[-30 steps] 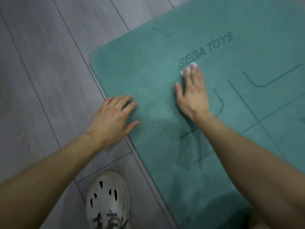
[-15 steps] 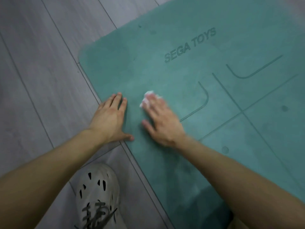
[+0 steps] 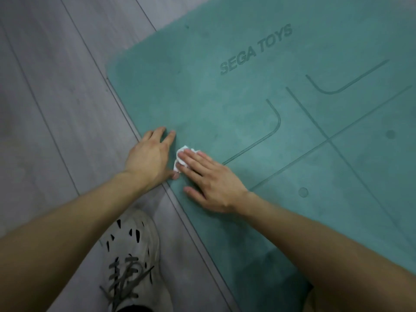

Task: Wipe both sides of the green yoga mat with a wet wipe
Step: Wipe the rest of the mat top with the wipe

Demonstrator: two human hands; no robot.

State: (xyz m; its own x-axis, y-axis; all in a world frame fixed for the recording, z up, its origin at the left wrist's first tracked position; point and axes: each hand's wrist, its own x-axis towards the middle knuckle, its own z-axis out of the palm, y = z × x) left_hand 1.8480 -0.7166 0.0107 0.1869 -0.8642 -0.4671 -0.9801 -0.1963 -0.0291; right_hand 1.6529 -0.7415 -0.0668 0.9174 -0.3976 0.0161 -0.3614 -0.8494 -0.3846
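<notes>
Left hand (image 3: 150,156): laid flat, fingers straight and slightly spread; fingertips on the mat's edge, heel over the floor; holds nothing.
Right hand (image 3: 211,183): flat, fingers straight, pressing down on the wet wipe; thumb splayed on the mat.
Wet wipe (image 3: 182,154): white crumpled wad, partly under the right fingertips, just beside the left hand.
Green yoga mat (image 3: 247,104): flat on the floor under both hands, spreading ahead and rightward of the right hand. The printed side is up, with lettering and guide lines beyond the right hand.
Handling, judged: a soft, light, flexible sheet with a matte, grippy face. It is likely to creep or ripple under strokes unless pinned. The wipe is limp and tends to bunch.
Hold points, judged: the edge under the left fingertips, or the rounded corner ahead of them, suits lifting to turn the mat over.
Floor (image 3: 56,97): grey planks, left of the left hand.
Shoe (image 3: 132,255): white, laced, behind the left hand.
</notes>
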